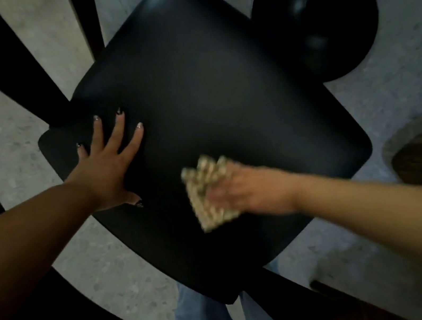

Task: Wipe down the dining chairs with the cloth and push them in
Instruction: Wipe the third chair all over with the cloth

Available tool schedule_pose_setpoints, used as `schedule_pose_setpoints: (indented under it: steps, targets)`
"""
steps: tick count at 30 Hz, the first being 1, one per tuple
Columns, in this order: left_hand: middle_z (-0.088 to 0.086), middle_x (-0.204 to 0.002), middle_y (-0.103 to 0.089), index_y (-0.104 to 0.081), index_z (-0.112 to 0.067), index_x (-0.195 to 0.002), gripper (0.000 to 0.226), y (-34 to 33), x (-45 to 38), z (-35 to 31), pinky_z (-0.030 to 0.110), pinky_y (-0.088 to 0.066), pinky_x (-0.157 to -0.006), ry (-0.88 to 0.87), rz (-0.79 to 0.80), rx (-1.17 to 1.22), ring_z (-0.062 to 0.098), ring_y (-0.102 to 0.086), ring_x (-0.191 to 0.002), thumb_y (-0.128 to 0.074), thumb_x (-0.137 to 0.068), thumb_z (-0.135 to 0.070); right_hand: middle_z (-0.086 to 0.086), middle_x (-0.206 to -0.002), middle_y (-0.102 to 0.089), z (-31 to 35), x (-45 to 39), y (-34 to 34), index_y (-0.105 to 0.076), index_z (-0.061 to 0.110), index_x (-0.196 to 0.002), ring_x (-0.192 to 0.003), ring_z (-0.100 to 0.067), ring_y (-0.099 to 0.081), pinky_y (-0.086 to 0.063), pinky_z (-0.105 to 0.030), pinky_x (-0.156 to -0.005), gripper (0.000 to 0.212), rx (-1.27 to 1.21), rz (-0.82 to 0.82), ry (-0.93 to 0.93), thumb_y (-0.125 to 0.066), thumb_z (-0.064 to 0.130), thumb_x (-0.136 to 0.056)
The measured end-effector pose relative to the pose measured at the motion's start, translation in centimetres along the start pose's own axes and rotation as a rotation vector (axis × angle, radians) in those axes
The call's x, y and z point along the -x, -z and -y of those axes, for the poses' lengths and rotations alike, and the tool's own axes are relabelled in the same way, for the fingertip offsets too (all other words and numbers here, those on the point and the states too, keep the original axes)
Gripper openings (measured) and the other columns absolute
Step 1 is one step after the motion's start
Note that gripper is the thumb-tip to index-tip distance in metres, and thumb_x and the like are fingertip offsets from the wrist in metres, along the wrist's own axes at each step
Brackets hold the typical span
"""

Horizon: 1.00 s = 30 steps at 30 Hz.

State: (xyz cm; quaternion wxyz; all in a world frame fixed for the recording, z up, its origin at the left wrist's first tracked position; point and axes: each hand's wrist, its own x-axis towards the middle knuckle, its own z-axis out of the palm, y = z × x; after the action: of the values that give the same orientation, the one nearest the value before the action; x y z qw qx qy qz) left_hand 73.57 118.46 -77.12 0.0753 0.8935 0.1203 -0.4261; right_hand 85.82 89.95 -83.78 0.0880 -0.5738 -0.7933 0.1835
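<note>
Left hand (110,165): arm extended, fingers straight and splayed, palm down. Right hand (240,194): arm extended, fingers curled, motion-blurred, palm down.

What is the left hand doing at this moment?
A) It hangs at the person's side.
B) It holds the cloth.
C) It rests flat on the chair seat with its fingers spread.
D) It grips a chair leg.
C: the left hand lies flat with spread fingers on the black chair seat, while the right hand holds the cloth against the seat.
</note>
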Motion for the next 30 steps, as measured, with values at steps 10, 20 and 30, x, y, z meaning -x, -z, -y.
schedule_pose_setpoints:
  steps: [10, 20, 30]
  targets:
    - [0.000, -0.147, 0.051, 0.043, -0.039, -0.135, 0.146, -1.0, -0.7, 0.4, 0.069, -0.008, -0.112, 0.007, 0.004, 0.044, 0.039, 0.040, -0.137, -0.084, -0.063, -0.053, -0.025, -0.146, -0.038, -6.9, -3.8, 3.7, -0.044, -0.005, -0.137, -0.139, -0.045, -0.028, -0.013, -0.069, -0.110, 0.079, -0.058, -0.456, -1.165, -0.045, -0.014, -0.059]
    - [0.002, -0.146, 0.051, 0.039, -0.035, -0.140, 0.144, -1.5, -1.2, 0.5, 0.071, -0.005, -0.111, 0.001, 0.023, 0.038, 0.041, 0.042, -0.135, -0.081, -0.065, -0.056, -0.013, -0.135, -0.056, -2.9, -6.5, 2.2, -0.058, 0.006, -0.128, -0.130, -0.025, -0.046, -0.006, -0.036, -0.120, 0.038, -0.075, -0.068, -0.201, -0.046, 0.018, -0.094]
    - [0.005, -0.141, 0.057, 0.041, -0.033, -0.142, 0.141, -1.5, -1.2, 0.3, 0.071, 0.000, -0.111, 0.001, 0.068, 0.049, 0.042, 0.046, -0.131, -0.081, -0.071, -0.047, -0.014, -0.156, -0.025, -12.7, -12.0, 7.4, -0.030, 0.004, -0.147, -0.146, -0.030, -0.016, -0.009, -0.055, -0.117, 0.072, -0.059, -0.437, -1.323, -0.047, -0.008, -0.078]
